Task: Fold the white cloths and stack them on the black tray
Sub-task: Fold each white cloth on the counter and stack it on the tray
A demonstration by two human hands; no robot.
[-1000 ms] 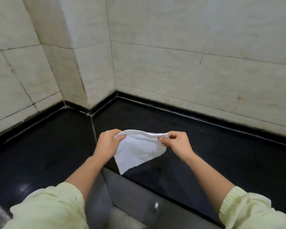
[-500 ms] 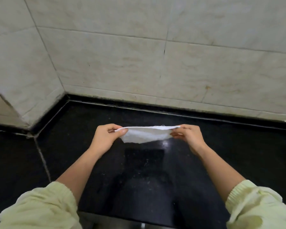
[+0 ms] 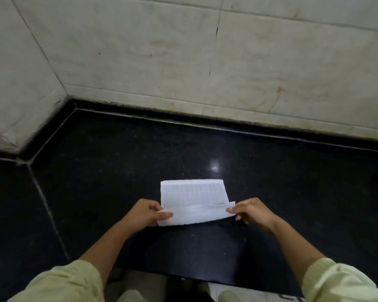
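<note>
A white cloth (image 3: pixel 193 194) with a fine grid texture lies on the black stone counter (image 3: pixel 118 171), its far part flat and its near edge lifted. My left hand (image 3: pixel 146 212) pinches the near left corner. My right hand (image 3: pixel 252 211) pinches the near right corner. The near strip of cloth between the two hands is turned over onto the flat part. No black tray shows in this view.
Pale tiled walls (image 3: pixel 183 51) rise behind the counter and at its left, meeting in a corner. A light grout seam (image 3: pixel 46 205) crosses the counter at the left. The counter's front edge (image 3: pixel 205 277) runs just below my forearms, with floor beneath.
The cloth went from hanging stretched in the air between my hands to lying on the counter. Both hands came lower and nearer, holding its near corners. My view turned right and down.
</note>
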